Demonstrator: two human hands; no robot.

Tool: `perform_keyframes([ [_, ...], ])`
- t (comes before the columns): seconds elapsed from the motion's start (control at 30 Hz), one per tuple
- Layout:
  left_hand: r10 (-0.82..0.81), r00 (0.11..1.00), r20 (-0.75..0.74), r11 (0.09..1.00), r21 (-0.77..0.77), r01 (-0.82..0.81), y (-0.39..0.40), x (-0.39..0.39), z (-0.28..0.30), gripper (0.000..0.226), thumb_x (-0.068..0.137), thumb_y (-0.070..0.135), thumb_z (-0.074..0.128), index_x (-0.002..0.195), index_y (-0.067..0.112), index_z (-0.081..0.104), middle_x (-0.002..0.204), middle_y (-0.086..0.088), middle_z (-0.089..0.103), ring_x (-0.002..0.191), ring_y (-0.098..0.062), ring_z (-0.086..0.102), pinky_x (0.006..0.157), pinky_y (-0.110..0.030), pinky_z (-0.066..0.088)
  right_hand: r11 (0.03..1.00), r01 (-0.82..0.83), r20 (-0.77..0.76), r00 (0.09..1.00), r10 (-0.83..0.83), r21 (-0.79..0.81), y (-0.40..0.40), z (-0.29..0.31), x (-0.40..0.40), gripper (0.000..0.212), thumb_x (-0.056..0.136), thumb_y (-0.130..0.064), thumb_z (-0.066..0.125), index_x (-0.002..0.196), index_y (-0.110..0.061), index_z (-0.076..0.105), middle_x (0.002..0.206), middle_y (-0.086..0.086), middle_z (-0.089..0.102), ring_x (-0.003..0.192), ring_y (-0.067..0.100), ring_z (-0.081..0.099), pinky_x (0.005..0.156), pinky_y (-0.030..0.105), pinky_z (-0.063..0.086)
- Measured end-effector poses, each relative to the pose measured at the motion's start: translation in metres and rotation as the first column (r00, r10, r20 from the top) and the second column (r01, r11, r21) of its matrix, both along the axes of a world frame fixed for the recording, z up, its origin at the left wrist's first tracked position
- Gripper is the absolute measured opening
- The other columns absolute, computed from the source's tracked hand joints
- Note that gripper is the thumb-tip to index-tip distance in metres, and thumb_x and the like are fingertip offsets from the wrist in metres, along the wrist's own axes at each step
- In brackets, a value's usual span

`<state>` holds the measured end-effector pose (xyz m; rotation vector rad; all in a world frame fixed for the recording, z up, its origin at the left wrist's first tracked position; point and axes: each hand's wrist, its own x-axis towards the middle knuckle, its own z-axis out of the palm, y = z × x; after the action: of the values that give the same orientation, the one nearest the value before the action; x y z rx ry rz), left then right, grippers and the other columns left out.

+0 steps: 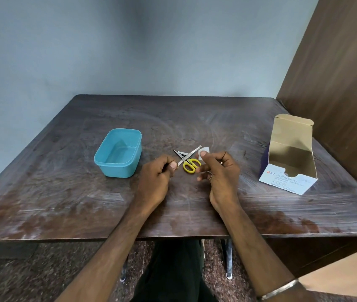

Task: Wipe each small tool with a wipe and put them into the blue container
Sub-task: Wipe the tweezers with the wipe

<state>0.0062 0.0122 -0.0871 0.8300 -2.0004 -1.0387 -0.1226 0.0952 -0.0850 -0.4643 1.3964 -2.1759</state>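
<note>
2 hands: left hand [158, 174] pinches metal tool [189, 158]; right hand [221, 171] pinches wipe [203, 152].

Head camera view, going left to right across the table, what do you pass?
Blue container → left hand gripping a metal tool → right hand pinching a white wipe → open alcohol swab box.

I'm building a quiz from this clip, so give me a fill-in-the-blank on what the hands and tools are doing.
1. The left hand holds a thin ____ tool.
2. The right hand pinches a small white ____.
3. The scissors have ____ handles.
4. The blue container holds ____ tools.

Missing words: metal; wipe; yellow; no
</note>
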Motion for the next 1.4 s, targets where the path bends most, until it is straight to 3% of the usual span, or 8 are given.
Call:
perform_keyframes([
  [0.2, 0.041, 0.999, -0.020, 0.998, -0.049, -0.042, 0.003, -0.001, 0.002, 0.017, 0.097, 0.021, 0.056, 0.082, 0.022, 0.062, 0.064, 0.000, 0.059, 0.062, -0.022, 0.058, 0.064, -0.047, 0.050, 0.999, -0.004, -0.005, 1.000, 0.004, -0.034, -0.001, 0.001, 0.002, 0.014, 0.094, -0.009, 0.067, 0.108, -0.010, 0.063, 0.077, 0.006, 0.075, 0.054, 0.018, 0.071, 0.038, 0.024, 0.049],
  [0.33, 0.034, 0.999, -0.017, 0.996, -0.076, -0.036, 0.003, -0.001, 0.003, 0.017, 0.098, 0.025, 0.056, 0.082, 0.025, 0.061, 0.063, 0.000, 0.059, 0.062, -0.022, 0.058, 0.063, -0.046, 0.049, 0.999, 0.043, 0.012, 0.999, -0.042, -0.021, -0.003, -0.001, 0.000, 0.016, 0.098, -0.013, 0.063, 0.108, -0.001, 0.065, 0.085, 0.007, 0.077, 0.059, 0.018, 0.072, 0.038, 0.024, 0.048],
  [0.5, 0.030, 1.000, -0.005, 0.997, -0.068, -0.031, 0.001, -0.001, -0.001, 0.017, 0.097, 0.025, 0.057, 0.081, 0.026, 0.062, 0.064, 0.003, 0.059, 0.062, -0.020, 0.058, 0.063, -0.045, 0.050, 0.993, 0.084, 0.024, 0.996, -0.083, -0.077, -0.002, -0.002, -0.003, 0.008, 0.100, -0.012, 0.059, 0.106, -0.007, 0.060, 0.093, 0.013, 0.077, 0.054, 0.018, 0.069, 0.037, 0.024, 0.046],
  [0.67, 0.070, 0.998, 0.004, 0.975, -0.211, -0.067, 0.000, -0.002, -0.003, 0.013, 0.097, 0.024, 0.058, 0.085, 0.024, 0.062, 0.065, 0.010, 0.058, 0.058, -0.006, 0.054, 0.056, -0.025, 0.043, 0.999, 0.031, -0.026, 0.999, -0.031, -0.023, -0.003, -0.002, 0.002, 0.014, 0.099, -0.012, 0.062, 0.109, -0.004, 0.065, 0.092, 0.010, 0.076, 0.065, 0.024, 0.075, 0.040, 0.025, 0.049],
  [0.83, 0.089, 0.994, 0.070, 0.897, -0.440, -0.049, 0.001, -0.006, -0.009, 0.018, 0.097, 0.028, 0.053, 0.091, 0.016, 0.064, 0.069, 0.004, 0.063, 0.063, -0.020, 0.059, 0.058, -0.039, 0.048, 1.000, -0.027, -0.094, 0.995, 0.027, 0.004, 0.000, 0.000, 0.004, 0.012, 0.100, -0.013, 0.060, 0.102, -0.010, 0.071, 0.104, 0.012, 0.077, 0.074, 0.028, 0.077, 0.043, 0.025, 0.050],
  [1.0, 0.130, 0.979, 0.154, 0.800, -0.600, -0.012, 0.005, -0.008, -0.011, 0.033, 0.094, 0.036, 0.041, 0.094, 0.014, 0.065, 0.072, -0.002, 0.067, 0.064, -0.025, 0.063, 0.051, -0.038, 0.049, 0.998, -0.062, -0.087, 0.994, 0.063, 0.009, 0.001, 0.002, 0.005, 0.016, 0.101, -0.010, 0.056, 0.101, -0.010, 0.072, 0.103, 0.016, 0.077, 0.071, 0.023, 0.076, 0.043, 0.024, 0.050],
  [1.17, 0.164, 0.963, 0.215, 0.762, -0.648, 0.014, 0.007, -0.008, -0.012, 0.034, 0.092, 0.035, 0.040, 0.089, 0.013, 0.066, 0.066, -0.003, 0.063, 0.056, -0.023, 0.059, 0.046, -0.038, 0.048, 0.996, -0.087, -0.042, 0.995, 0.087, 0.002, 0.003, 0.004, 0.005, 0.017, 0.099, -0.006, 0.056, 0.098, -0.012, 0.072, 0.092, 0.014, 0.077, 0.069, 0.021, 0.075, 0.043, 0.025, 0.051],
  [1.4, 0.169, 0.964, 0.208, 0.721, -0.692, 0.023, 0.007, -0.008, -0.012, 0.032, 0.091, 0.030, 0.042, 0.089, 0.010, 0.067, 0.067, -0.005, 0.064, 0.054, -0.023, 0.060, 0.044, -0.034, 0.047, 0.988, -0.151, -0.064, 0.987, 0.149, -0.031, 0.006, 0.004, 0.006, 0.024, 0.101, -0.004, 0.053, 0.099, -0.017, 0.073, 0.105, 0.008, 0.078, 0.082, 0.021, 0.076, 0.049, 0.026, 0.055],
])
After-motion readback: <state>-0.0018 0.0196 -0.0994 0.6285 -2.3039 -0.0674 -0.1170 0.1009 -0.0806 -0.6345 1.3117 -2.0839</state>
